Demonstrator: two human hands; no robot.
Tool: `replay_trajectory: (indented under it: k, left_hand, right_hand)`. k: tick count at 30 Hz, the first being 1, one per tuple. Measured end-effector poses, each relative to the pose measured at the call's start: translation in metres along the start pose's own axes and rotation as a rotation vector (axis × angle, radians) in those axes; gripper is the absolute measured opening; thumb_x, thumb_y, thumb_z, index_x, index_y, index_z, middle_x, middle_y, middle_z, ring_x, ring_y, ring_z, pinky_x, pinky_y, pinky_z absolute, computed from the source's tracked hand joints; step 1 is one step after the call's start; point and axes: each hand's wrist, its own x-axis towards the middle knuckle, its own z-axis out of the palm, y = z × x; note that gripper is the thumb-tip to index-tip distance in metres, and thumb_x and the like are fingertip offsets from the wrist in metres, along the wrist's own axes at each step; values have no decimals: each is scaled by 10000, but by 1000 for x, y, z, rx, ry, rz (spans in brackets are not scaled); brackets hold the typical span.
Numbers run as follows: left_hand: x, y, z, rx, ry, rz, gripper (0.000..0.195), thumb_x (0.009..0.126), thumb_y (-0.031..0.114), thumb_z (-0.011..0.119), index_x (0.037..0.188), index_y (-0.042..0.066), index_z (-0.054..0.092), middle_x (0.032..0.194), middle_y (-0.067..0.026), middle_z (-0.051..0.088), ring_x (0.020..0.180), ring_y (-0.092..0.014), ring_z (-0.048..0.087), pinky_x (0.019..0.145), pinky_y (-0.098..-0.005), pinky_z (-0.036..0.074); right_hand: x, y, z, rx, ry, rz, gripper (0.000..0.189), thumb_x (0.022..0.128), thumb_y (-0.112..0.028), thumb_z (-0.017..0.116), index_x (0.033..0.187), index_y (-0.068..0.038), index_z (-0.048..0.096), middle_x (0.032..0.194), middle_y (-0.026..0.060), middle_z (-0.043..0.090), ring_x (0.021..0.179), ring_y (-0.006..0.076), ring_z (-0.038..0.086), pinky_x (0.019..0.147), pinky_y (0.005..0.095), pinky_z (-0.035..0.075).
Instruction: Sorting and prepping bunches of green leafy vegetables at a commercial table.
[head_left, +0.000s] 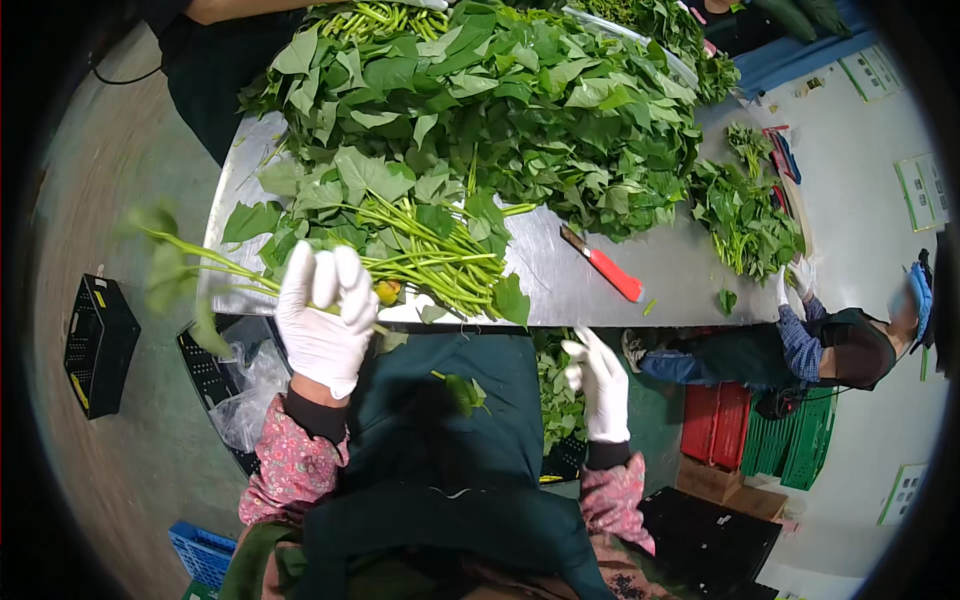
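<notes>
My left hand (326, 322), in a white glove, grips a few leafy green stems (225, 264); their leaves reach left past the table edge and look blurred. My right hand (602, 386), also white-gloved, is just off the front edge with fingers apart and nothing visible in it. Beyond my left hand, cut stems of leafy greens (442, 259), which look like sweet potato leaves, lie on the metal table (538, 251). A large heap of the same greens (487, 90) rises behind. To the right lies a red-handled knife (611, 274). A loose leaf (465, 391) rests on my dark apron.
Below the table are a black crate with clear plastic bags (255, 386) and greens (559, 397) in another crate. A co-worker (847, 345) handles bunches (742, 210) at the right end; another person (217, 90) stands far left. Another black crate (97, 345) sits on the floor.
</notes>
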Motion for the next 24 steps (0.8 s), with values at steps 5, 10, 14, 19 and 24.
replay_trajectory:
  k: [5,10,14,19,24]
  left_hand:
    - [-5,-50,-33,154,48,-231,489,1026,458,373,716,93,476,738,-64,542,492,-138,430,429,-244,325]
    - [5,-70,-49,467,-52,-95,469,1023,429,408,1195,11,538,1104,-155,609,807,-225,628,650,-303,493]
    - [13,-77,-61,480,-70,-98,527,988,348,525,1369,-5,433,1346,-143,522,1166,-241,558,930,-339,477]
    - [14,-84,-56,602,-8,-83,461,975,268,565,1348,13,474,1358,-107,526,1222,-210,525,974,-313,433]
    - [5,-88,-19,720,-26,-86,292,973,167,551,1218,12,576,1163,-87,627,1017,-143,607,864,-275,476]
  right_hand:
    - [76,-13,86,-551,-171,-739,288,908,-138,630,1172,-23,648,968,87,655,746,159,609,698,272,484]
    - [118,-13,118,-884,-184,-969,267,808,-113,711,1064,-48,675,857,106,614,777,258,620,719,329,502]
    - [112,-41,105,-682,-224,-823,131,824,-118,708,934,-55,679,870,84,615,807,236,634,707,319,498]
    - [65,-103,97,-121,-243,-382,114,891,-109,673,952,-36,610,802,-14,613,606,40,546,564,184,420]
    - [26,-67,104,-98,-103,-460,99,881,-53,669,950,-38,600,836,-29,562,700,54,494,646,212,410]
